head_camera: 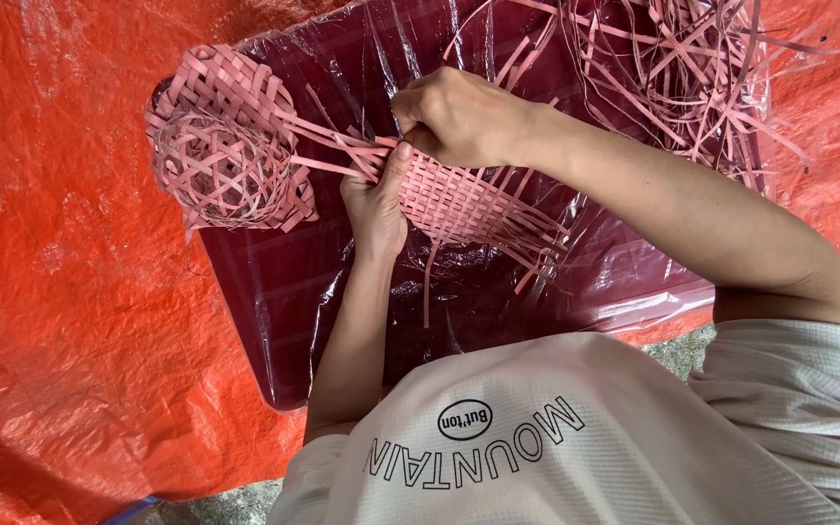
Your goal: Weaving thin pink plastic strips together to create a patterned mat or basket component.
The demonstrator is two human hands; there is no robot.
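My right hand (459, 117) is curled tight, fingertips pinching pink strips at the edge of the flat woven mat (469, 199). My left hand (376, 199) grips that same edge from below, thumb pressed up along the weave. Just beyond my knuckles sits a finished woven basket (226, 141), its loose ends reaching toward the mat. Everything lies on a dark red plastic sheet (342, 311), with loose pink strips (673, 68) heaped past my right wrist, over an orange tarp (60, 272).
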